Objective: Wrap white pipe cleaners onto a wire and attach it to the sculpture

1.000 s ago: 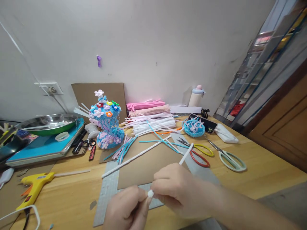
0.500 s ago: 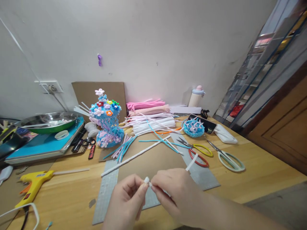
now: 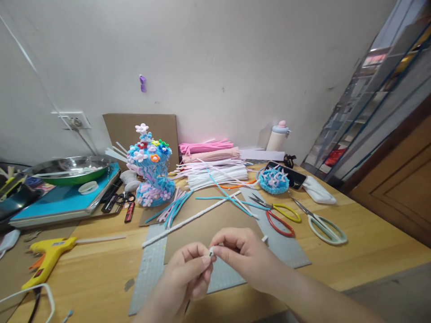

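Note:
My left hand (image 3: 191, 271) pinches a small white piece (image 3: 211, 252) between thumb and forefinger, low in the middle of the view. My right hand (image 3: 240, 258) grips the same piece from the other side, its thumb and fingertips meeting my left. A dark spot shows on the piece, but it is too small to name its kind. Behind my right hand a short white end (image 3: 265, 239) sticks out; whether it joins the piece is hidden. Below lie a brown cardboard sheet (image 3: 202, 224) and a grey cutting mat (image 3: 148, 273), with a long white pipe cleaner (image 3: 191, 220) across them.
A yellow glue gun (image 3: 50, 258) lies left, near a blue book (image 3: 43, 197) under a metal pan (image 3: 72, 168). A flowered pipe-cleaner piece (image 3: 151, 166) stands behind. Bundled white pipe cleaners (image 3: 218, 177), red-and-yellow scissors (image 3: 279, 215) and pale green scissors (image 3: 325, 229) lie beyond my hands.
My fingers have turned the small white piece, and a dark spot on it now shows. My right fingers have shifted up around it. The white end behind my right hand shows less.

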Available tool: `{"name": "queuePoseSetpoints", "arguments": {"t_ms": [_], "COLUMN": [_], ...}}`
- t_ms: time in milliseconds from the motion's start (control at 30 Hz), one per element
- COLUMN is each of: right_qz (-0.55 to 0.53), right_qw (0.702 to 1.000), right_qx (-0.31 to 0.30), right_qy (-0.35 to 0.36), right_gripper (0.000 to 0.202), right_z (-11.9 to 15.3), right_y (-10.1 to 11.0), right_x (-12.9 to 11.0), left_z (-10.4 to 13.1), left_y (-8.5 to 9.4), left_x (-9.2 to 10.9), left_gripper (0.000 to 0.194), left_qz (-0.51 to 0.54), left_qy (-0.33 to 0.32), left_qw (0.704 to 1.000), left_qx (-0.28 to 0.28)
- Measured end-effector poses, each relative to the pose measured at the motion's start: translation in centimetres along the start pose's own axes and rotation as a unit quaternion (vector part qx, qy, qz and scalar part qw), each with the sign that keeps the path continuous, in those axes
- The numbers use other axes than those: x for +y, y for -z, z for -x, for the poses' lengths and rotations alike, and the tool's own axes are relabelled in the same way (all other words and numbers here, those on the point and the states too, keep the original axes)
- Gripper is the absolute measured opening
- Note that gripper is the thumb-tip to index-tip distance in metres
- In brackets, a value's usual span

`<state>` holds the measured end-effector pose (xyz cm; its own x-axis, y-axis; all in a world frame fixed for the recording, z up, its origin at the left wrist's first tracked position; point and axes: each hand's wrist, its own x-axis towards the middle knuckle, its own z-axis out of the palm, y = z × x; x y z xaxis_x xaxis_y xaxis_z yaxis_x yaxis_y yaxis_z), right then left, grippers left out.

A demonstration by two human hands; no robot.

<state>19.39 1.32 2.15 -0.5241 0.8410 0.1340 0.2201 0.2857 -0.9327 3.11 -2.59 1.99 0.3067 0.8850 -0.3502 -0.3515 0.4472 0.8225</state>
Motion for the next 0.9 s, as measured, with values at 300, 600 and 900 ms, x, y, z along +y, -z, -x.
{"name": "queuePoseSetpoints", "arguments": {"t_ms": [300,600,900], "right_qz": [0.225,0.494,0.290], "right_qw": [0.972,0.828,0.920], "right_qx": [0.028,-0.022,-0.167], "right_qy": [0.068,0.266,0.202], "right_gripper": [0.018,0.016,0.011], "right_z": [0.9,1.2,-1.6], "right_y": [0.2,1.5,4.0], "right_x": [-0.4,-3.4,-4.0], "left_z": [-0.5,0.3,2.5], "left_y": [0.0,0.1,-0.1], "left_x": [-0.4,-0.3,1.2], "left_gripper": [0.036,0.023,0.020], "left_qz": [-0.111,-0.459,-0.613], "left_qy": [-0.107,-0.253,-0.386], "left_qw": [0.982,0.846,0.686], "left_qx": [0.112,0.098,0.072]}}
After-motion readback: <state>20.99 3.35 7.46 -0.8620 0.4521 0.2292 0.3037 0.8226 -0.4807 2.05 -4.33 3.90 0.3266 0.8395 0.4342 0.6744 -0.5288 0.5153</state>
